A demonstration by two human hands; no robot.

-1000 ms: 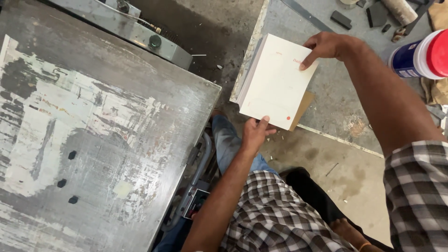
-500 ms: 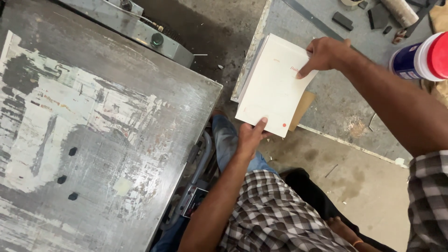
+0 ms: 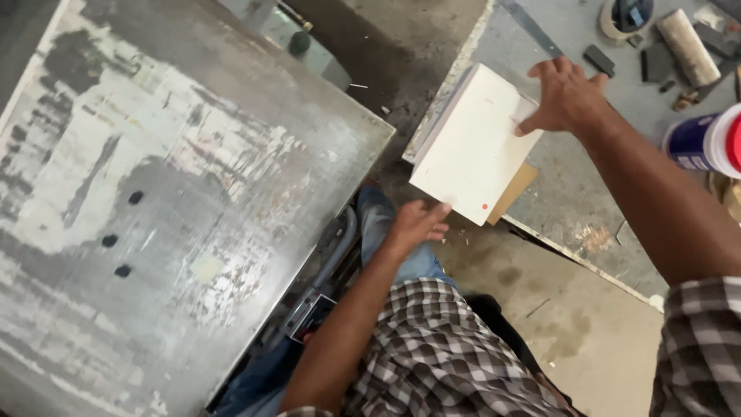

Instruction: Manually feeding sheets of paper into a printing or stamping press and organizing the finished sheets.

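Observation:
A thick white block of paper (image 3: 471,154) lies on a brown board (image 3: 519,189) at the near corner of a grey workbench (image 3: 571,208). My right hand (image 3: 567,96) rests on the block's far right corner, thumb on the top face and fingers over the edge. My left hand (image 3: 417,224) hovers just below the block's near edge. Its fingers are loosely spread and hold nothing; whether the fingertips touch the block is unclear. A small red dot marks the block's near corner.
A large worn metal table (image 3: 193,193) fills the left side. On the bench's far end are a blue-and-white tub with a red lid (image 3: 702,143), a roller (image 3: 687,46), a tape roll (image 3: 625,15), a metal ruler (image 3: 532,27) and small dark blocks (image 3: 598,60). Concrete floor lies between.
The block has come down onto the bench corner. My left hand has let go of its near edge and dropped slightly away. My right hand has shifted along the far corner.

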